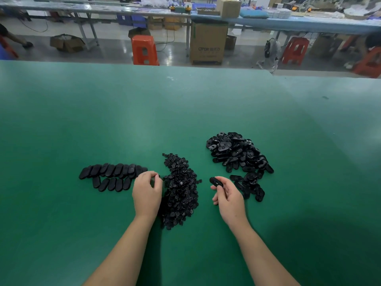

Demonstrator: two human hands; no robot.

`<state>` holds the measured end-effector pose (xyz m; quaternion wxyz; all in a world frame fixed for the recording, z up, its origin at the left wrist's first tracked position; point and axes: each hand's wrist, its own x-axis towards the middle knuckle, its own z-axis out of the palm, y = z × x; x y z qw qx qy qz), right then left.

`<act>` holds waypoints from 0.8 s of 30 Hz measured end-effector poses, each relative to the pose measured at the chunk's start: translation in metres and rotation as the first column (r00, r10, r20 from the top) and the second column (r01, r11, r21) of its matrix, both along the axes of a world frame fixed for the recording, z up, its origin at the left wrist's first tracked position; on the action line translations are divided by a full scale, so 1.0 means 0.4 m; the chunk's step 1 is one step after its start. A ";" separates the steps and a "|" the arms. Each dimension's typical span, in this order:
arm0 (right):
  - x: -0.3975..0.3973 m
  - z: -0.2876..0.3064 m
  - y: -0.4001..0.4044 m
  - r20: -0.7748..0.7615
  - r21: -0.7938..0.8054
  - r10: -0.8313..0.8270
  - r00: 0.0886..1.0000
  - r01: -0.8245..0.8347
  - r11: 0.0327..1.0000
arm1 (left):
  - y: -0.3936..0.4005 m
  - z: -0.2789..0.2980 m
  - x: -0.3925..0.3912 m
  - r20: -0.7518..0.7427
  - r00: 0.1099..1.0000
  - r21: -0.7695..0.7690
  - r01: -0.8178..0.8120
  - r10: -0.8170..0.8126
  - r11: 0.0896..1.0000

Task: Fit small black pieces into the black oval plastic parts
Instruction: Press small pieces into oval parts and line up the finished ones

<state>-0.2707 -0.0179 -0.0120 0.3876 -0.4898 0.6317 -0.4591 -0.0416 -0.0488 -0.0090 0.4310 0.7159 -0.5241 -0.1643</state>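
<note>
A heap of small black pieces (180,190) lies on the green table between my hands. My left hand (146,191) sits at the heap's left edge with curled fingers, pinching one small black piece (158,176) at its fingertips. My right hand (227,196) holds a black oval part (216,182) between thumb and fingers, to the right of the heap. A loose pile of black oval parts (239,155) spreads behind and to the right of that hand. Left of my left hand, oval parts (112,175) lie in two overlapping rows.
The green table (185,110) stretches far ahead to its back edge. Beyond it stand orange stools (144,50), a cardboard box (208,43), a floor fan (271,51) and a long workbench with boxes.
</note>
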 end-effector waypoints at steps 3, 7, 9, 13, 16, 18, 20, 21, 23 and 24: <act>0.002 0.003 -0.002 0.018 -0.001 0.006 1.000 -0.006 1.000 | 0.011 0.013 0.002 -0.164 0.986 0.007 -0.018 0.019 1.000; -0.001 0.003 -0.005 0.042 -0.014 0.000 0.999 0.000 1.000 | 0.005 0.024 0.001 -0.243 0.970 0.037 0.018 -0.008 0.999; -0.002 0.002 -0.006 0.046 -0.019 0.000 0.999 0.001 1.000 | -0.001 0.037 -0.007 -0.271 0.962 0.044 0.041 -0.028 0.998; -0.004 0.002 -0.009 0.055 -0.012 0.002 0.998 -0.001 1.000 | -0.015 0.073 -0.032 -0.352 0.930 0.029 0.122 -0.104 0.992; -0.004 0.001 -0.009 0.068 -0.012 0.000 0.998 0.001 1.000 | -0.016 0.102 -0.070 -0.316 0.922 0.038 0.246 -0.222 0.968; -0.004 0.000 -0.010 0.076 -0.013 0.001 0.997 0.000 1.000 | -0.009 0.114 -0.106 -0.268 0.914 0.053 0.329 -0.304 0.943; -0.005 0.000 -0.011 0.093 -0.014 -0.003 0.996 0.005 1.000 | 0.002 0.119 -0.143 -0.297 0.885 0.068 0.395 -0.359 0.916; -0.005 0.000 -0.011 0.103 -0.016 -0.009 0.995 0.011 1.000 | 0.007 0.121 -0.160 -0.318 0.871 0.079 0.417 -0.374 0.905; -0.006 -0.001 -0.009 0.123 -0.022 -0.018 0.992 0.021 1.000 | 0.016 0.122 -0.188 -0.359 0.856 0.101 0.432 -0.372 0.896; -0.006 -0.001 -0.008 0.124 -0.027 -0.019 0.992 0.022 0.999 | 0.020 0.121 -0.201 -0.396 0.847 0.115 0.428 -0.354 0.896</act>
